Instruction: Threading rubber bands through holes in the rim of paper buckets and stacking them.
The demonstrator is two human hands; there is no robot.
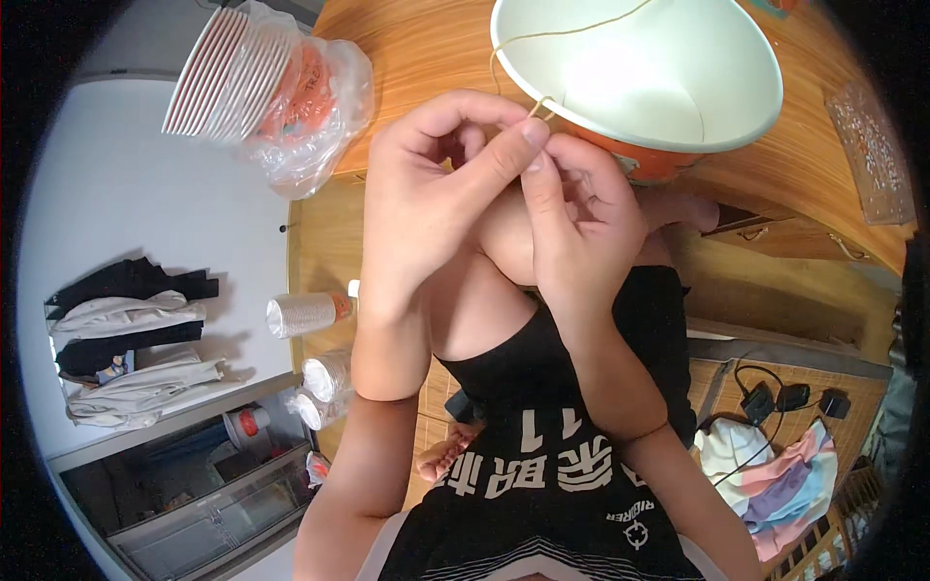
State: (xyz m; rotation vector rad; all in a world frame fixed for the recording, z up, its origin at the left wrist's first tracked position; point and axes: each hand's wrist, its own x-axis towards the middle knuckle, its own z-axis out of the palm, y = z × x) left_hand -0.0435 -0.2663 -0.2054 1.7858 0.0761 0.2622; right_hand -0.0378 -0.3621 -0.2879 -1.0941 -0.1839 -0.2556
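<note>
1. The thin cord (557, 34) is sitting right at the fingertips of both hands, with a small loop of it standing up between them, just beside the near left part of the rim of the tub (741, 58).
2. Its long run is starting by the left hand's index fingertip, heading to the far side, then bending right and sweeping across the tub's opening toward the far edge of the view. Whether it is resting on the rim or hanging just above, I cannot tell.
3. The left hand (431, 189) is pinching the cord between thumb and index finger, its other fingers curling under. It is lying nearer to where the long run is leaving the fingers.
4. The right hand (586, 203) is meeting it from the right, thumb and index finger closing together at the loop's base, the other fingers folding inward; how much cord it is gripping is being hidden by the fingertips.
5. The cord is looking slender, yellowish-tan and pliant, curving loosely along its run and doubling back at the loop.
6. The tub is standing on the wooden table (426, 53), tilting its pale inside toward the hands and showing an orange outer wall below the rim.
</note>
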